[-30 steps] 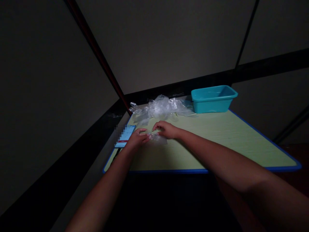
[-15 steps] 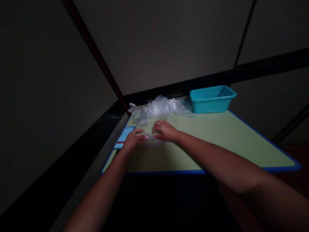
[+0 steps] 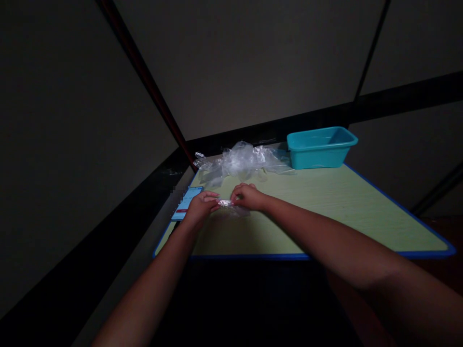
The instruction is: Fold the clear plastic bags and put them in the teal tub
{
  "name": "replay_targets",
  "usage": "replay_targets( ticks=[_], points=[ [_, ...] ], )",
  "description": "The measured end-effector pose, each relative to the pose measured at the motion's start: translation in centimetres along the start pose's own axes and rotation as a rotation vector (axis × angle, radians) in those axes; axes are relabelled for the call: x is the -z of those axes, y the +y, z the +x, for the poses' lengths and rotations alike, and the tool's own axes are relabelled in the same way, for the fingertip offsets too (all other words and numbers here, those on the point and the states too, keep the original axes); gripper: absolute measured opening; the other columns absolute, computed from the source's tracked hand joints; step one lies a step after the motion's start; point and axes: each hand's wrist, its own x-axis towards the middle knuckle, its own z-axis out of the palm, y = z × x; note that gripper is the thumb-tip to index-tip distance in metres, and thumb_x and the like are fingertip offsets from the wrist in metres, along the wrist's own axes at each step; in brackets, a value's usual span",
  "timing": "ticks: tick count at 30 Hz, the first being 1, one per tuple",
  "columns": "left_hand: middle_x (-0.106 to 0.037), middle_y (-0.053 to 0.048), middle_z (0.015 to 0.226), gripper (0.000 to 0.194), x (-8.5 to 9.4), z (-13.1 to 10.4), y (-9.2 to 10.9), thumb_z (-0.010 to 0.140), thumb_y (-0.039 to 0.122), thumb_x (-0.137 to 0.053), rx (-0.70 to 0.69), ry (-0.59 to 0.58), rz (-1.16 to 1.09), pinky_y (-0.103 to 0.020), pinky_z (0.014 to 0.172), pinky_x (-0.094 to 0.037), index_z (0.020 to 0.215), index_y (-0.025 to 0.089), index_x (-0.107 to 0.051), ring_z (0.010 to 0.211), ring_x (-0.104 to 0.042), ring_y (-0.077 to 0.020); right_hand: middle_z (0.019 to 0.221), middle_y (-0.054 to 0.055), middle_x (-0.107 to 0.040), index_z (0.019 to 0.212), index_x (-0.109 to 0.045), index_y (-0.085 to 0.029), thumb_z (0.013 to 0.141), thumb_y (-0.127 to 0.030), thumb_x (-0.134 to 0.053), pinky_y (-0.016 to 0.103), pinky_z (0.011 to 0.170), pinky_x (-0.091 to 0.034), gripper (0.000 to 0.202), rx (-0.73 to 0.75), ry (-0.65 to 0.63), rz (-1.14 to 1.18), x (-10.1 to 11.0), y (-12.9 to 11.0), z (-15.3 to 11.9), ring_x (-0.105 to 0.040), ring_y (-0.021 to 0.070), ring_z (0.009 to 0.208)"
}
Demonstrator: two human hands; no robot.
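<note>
A small clear plastic bag (image 3: 239, 211) lies low over the table between my hands, its upper edge stretched into a shiny strip. My left hand (image 3: 201, 207) pinches the left end of that edge between thumb and fingers. At the other end, my right hand (image 3: 249, 197) has its thumb and fingertips closed on the plastic, the remaining fingers curled. Behind them spreads a loose heap of crumpled clear plastic bags (image 3: 240, 161). Close by my left hand, a phone (image 3: 186, 202) with a lit screen rests at the table's left side.
A turquoise plastic basin (image 3: 320, 156) stands at the table's back right corner. The pale green table (image 3: 325, 207) has a blue edge all round. Dark wall panels rise behind it and on the left.
My right hand's fingers have closed from a looser, spread curl into a pinch on the bag. The bag's edge now looks straighter and tighter between my hands. The view has shifted slightly.
</note>
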Motion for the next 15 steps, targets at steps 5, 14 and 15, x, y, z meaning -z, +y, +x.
replay_targets(
  ticks=[5, 14, 15],
  points=[
    [-0.065, -0.001, 0.057, 0.029, -0.1, -0.2, 0.1, 0.049, 0.013, -0.074, -0.017, 0.001, 0.011, -0.02, 0.059, -0.05, 0.073, 0.013, -0.06, 0.057, -0.063, -0.011, 0.086, 0.003, -0.069, 0.083, -0.071, -0.019, 0.074, -0.021, -0.068, 0.028, 0.079, -0.036, 0.01, -0.014, 0.034, 0.17, -0.6, 1.0, 0.4, -0.06, 0.0157, 0.085],
    [-0.066, 0.0, 0.059, 0.034, 0.0, -0.1, 0.5, 0.047, 0.021, -0.076, -0.102, -0.031, 0.079, -0.021, 0.055, -0.046, 0.076, 0.013, -0.061, 0.054, -0.06, -0.0113, 0.079, 0.002, -0.068, 0.078, -0.072, -0.017, 0.07, -0.018, -0.07, 0.025, 0.076, -0.04, 0.008, 0.064, 0.025, 0.267, -1.4, 2.2, 1.0, -0.06, 0.0142, 0.079],
    [-0.066, 0.0, 0.059, 0.033, -0.1, -0.1, 0.5, 0.047, 0.021, -0.076, -0.108, -0.031, 0.09, -0.021, 0.055, -0.046, 0.075, 0.013, -0.061, 0.054, -0.06, -0.0116, 0.079, 0.002, -0.067, 0.076, -0.072, -0.017, 0.07, -0.018, -0.07, 0.025, 0.076, -0.04, 0.007, 0.066, 0.025, 0.251, -1.3, 2.1, 1.0, -0.059, 0.0142, 0.079]
  ],
)
